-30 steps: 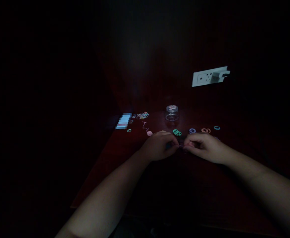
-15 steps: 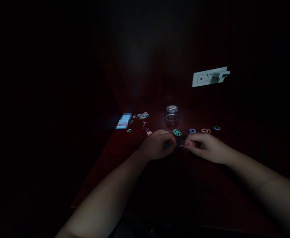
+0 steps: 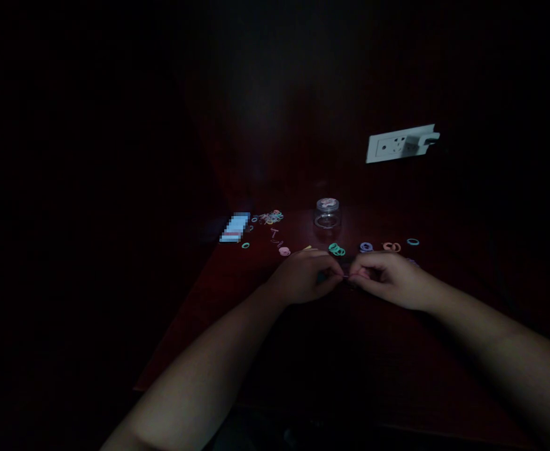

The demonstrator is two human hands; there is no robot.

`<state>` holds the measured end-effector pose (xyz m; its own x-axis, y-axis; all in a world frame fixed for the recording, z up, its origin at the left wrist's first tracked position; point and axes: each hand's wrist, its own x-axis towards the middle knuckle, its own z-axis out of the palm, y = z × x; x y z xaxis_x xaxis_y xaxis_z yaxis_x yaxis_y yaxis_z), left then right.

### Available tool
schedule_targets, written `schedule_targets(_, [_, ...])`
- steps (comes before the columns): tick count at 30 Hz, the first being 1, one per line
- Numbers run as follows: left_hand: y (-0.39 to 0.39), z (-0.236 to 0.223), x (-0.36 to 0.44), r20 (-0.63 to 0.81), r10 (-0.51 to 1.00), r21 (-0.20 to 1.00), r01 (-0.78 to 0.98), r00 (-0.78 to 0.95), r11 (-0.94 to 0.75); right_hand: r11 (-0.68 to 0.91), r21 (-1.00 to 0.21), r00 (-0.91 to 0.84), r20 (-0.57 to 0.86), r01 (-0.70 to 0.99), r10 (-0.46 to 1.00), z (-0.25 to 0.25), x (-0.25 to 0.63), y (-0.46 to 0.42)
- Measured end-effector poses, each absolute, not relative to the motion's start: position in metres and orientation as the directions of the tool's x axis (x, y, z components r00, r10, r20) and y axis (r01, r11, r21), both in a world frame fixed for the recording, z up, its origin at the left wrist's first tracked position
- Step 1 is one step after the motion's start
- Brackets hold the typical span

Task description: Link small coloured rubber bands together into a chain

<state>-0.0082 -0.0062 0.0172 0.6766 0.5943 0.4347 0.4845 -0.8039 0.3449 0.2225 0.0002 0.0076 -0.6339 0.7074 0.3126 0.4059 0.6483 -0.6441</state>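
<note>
Between my hands a small purple hair tie [image 3: 345, 275] is stretched a little, partly hidden by the fingertips. My left hand [image 3: 306, 277] pinches its left end, thumb against finger. From the other side my right hand [image 3: 390, 279] pinches it too, the fingertips almost meeting the left ones. Just beyond the hands lie small groups of hair ties: pink [image 3: 284, 251], green [image 3: 336, 249], blue-purple [image 3: 366, 247] and orange [image 3: 391, 247]. A single teal hair tie [image 3: 413, 242] is at the right end. Something yellow peeks out behind my left hand.
A clear lidded jar [image 3: 327, 214] stands behind the groups. A mixed pile of hair ties [image 3: 272, 217] lies at the back left, beside a lit phone [image 3: 235, 227]. The dark red table [image 3: 190, 313] ends at the left. A wall socket [image 3: 399, 144] holds a plug.
My left hand has moved right, closer to my right hand, and now pinches the purple hair tie. The right hand has hardly moved. The view has shifted slightly.
</note>
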Motion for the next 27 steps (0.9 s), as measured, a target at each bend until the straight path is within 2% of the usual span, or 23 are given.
schedule_targets(21, [-0.0078,0.0197,-0.0108,0.48,0.597,0.343,0.489,0.642,-0.802,0.678,-0.611,-0.63,0.349,0.408,0.694,0.0092,0.226,-0.0006])
schedule_targets(27, [-0.007,0.0162,-0.0088,0.437,0.603,0.347,0.493,0.667,-0.798,0.681,-0.6,-0.632,0.346,0.419,0.693,0.0099,0.2238,0.0006])
